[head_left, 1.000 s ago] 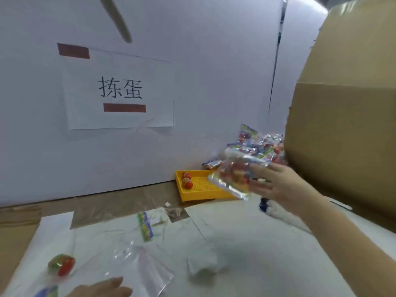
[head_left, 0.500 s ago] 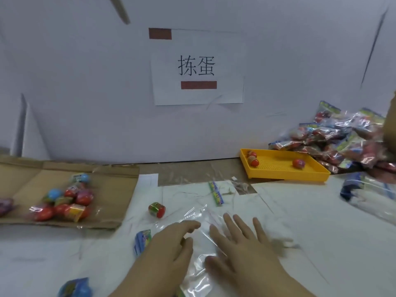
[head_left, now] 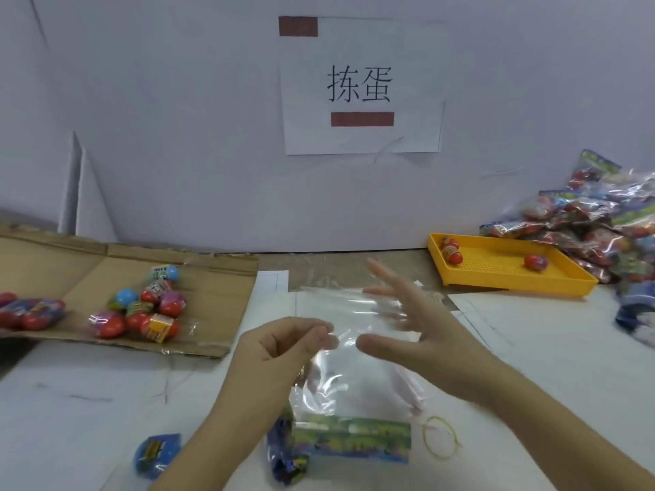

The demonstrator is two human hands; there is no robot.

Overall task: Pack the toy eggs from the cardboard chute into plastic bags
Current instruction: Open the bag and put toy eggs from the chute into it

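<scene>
Pinching the plastic bag (head_left: 354, 377) mid-frame, left hand (head_left: 280, 352) curled; right hand (head_left: 421, 334) splayed wide over white table (head_left: 538, 370); wall sign (head_left: 361, 86) upper centre.

White paper sign (head_left: 361, 86) on wall: black characters "拣蛋"; other print illegible.

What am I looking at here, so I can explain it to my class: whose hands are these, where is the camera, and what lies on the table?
No machine: a person's two bare hands, filmed by one head-worn camera looking forward and down. The left hand pinches the edge of a clear plastic bag with a green printed strip; the right hand is open, fingers spread at its mouth. Left lies a flat brown cardboard chute bearing colourful plastic toy eggs. Right stands a yellow plastic tray holding a few eggs, beside a pile of filled bags.
</scene>
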